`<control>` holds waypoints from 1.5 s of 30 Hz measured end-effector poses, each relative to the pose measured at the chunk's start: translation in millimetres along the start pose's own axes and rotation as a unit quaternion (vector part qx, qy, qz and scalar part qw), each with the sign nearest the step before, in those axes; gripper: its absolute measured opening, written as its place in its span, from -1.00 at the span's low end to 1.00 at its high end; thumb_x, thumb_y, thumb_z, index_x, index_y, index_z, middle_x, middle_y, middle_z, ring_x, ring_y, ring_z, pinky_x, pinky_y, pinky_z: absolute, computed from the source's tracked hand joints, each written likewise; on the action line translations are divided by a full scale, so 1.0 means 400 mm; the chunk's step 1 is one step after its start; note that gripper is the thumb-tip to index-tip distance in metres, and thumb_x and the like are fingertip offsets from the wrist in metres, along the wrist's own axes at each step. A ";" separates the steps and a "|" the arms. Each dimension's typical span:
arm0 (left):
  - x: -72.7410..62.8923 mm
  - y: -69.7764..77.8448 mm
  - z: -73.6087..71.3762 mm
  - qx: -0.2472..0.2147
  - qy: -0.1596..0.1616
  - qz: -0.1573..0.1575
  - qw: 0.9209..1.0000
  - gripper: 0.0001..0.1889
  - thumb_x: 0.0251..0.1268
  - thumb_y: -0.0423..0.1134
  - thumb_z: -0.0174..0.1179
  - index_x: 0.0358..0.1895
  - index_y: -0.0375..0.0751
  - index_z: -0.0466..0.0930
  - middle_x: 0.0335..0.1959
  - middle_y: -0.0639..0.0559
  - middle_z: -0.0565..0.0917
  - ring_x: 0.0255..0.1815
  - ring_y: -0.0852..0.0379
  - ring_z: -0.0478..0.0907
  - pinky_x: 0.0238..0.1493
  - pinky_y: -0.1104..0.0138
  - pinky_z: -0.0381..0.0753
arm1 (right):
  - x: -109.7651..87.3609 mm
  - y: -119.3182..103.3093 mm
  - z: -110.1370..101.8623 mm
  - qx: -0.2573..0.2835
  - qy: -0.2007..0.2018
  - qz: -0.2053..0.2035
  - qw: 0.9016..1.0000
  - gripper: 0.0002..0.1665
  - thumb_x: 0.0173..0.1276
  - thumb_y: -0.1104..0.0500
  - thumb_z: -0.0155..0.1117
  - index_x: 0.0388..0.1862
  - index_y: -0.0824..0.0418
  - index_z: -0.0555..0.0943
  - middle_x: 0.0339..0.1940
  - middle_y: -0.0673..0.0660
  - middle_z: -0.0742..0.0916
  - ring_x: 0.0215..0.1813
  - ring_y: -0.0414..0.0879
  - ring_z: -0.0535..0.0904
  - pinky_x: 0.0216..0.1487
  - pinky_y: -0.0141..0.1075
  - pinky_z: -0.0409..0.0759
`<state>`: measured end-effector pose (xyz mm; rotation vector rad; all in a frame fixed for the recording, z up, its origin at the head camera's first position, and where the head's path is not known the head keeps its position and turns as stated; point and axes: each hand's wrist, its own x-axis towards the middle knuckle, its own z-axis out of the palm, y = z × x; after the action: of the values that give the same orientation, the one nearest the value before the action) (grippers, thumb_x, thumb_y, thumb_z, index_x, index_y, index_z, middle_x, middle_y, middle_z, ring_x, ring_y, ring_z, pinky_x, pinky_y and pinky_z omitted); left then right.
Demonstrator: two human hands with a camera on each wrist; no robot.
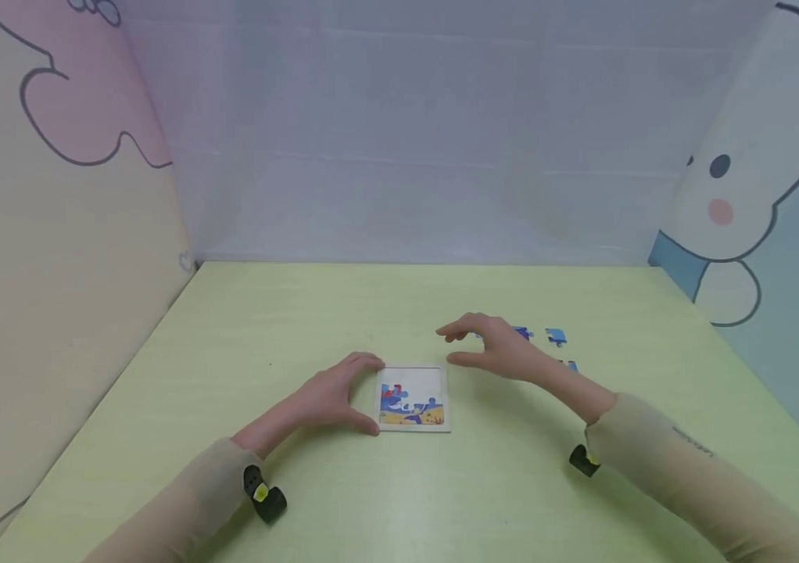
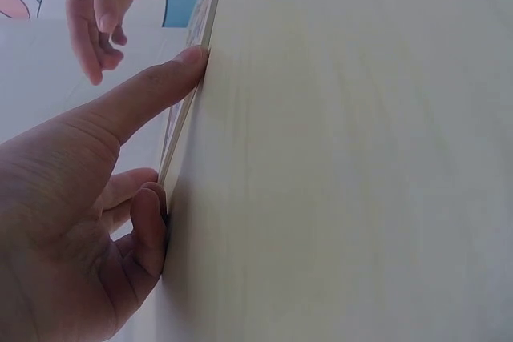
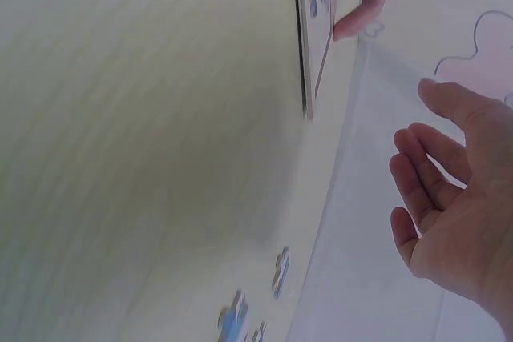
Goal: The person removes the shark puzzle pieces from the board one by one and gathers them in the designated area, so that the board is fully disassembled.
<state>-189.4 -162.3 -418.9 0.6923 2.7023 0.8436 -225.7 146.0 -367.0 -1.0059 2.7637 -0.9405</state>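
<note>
A square jigsaw tray (image 1: 417, 379) with a pale rim lies flat on the table, its lower part filled with colourful pieces and its upper part bare white. My left hand (image 1: 325, 397) holds the tray's left side, thumb at the near corner and fingers at the far corner; the left wrist view shows the thumb on the tray's edge (image 2: 210, 22). Above the table, right of the tray, hovers my right hand (image 1: 501, 348), fingers loosely bent and thumb apart, nothing between them. Loose blue puzzle pieces (image 1: 556, 336) lie beyond and beside it, some partly hidden behind the hand and wrist.
The light wooden table (image 1: 231, 313) meets a pale curtain (image 1: 399, 141) at its back edge. Printed cartoon panels (image 1: 793, 234) stand on both sides. In the right wrist view, several pieces (image 3: 280, 271) lie below the right hand.
</note>
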 end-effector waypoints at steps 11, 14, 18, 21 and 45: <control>0.002 0.002 -0.003 -0.004 -0.002 0.002 1.000 0.01 -0.24 0.13 0.60 0.40 0.05 0.32 0.48 0.09 0.32 0.50 -0.03 0.30 0.46 -0.04 0.35 | 0.017 -0.083 0.129 0.018 -0.010 0.032 0.999 -0.49 0.29 0.09 0.40 0.20 0.19 0.61 0.05 0.12 0.72 0.07 -0.02 0.61 0.11 -0.10 0.62; 0.002 0.000 -0.004 0.000 -0.002 0.003 1.000 0.01 -0.24 0.14 0.60 0.41 0.05 0.32 0.49 0.09 0.32 0.51 -0.03 0.29 0.46 -0.04 0.35 | 0.022 -0.094 0.156 0.002 -0.019 0.053 0.998 -0.50 0.25 0.08 0.44 0.17 0.18 0.64 0.00 0.07 0.72 0.04 -0.07 0.57 0.10 -0.18 0.58; 0.001 -0.003 -0.003 0.000 -0.003 0.001 1.000 0.01 -0.24 0.15 0.60 0.41 0.07 0.31 0.49 0.09 0.31 0.51 -0.02 0.29 0.46 -0.03 0.35 | 0.023 -0.101 0.184 -0.019 -0.031 0.071 0.997 -0.51 0.20 0.03 0.48 0.12 0.12 0.68 -0.04 0.01 0.71 -0.02 -0.13 0.46 0.03 -0.27 0.48; 0.002 -0.003 -0.004 -0.001 -0.005 0.001 1.000 0.01 -0.24 0.16 0.59 0.41 0.08 0.31 0.49 0.11 0.30 0.51 -0.01 0.29 0.46 -0.03 0.35 | 0.021 -0.102 0.195 -0.022 -0.036 0.070 0.997 -0.56 0.19 0.01 0.49 0.05 0.07 0.71 -0.04 0.00 0.69 -0.05 -0.14 0.40 -0.03 -0.30 0.43; 0.001 0.003 -0.009 -0.004 -0.007 0.011 1.000 0.00 -0.22 0.13 0.59 0.40 0.01 0.32 0.48 0.06 0.32 0.50 -0.02 0.30 0.45 -0.05 0.36 | 0.053 -0.110 0.200 0.076 -0.048 0.120 0.989 -0.71 0.14 0.17 0.52 -0.14 0.16 0.73 -0.34 -0.06 0.74 -0.29 -0.22 0.55 -0.24 -0.45 0.52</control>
<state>-190.7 -163.0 -415.4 0.7252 2.6813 0.8508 -197.7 64.6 -404.0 -0.6598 2.6118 -1.0176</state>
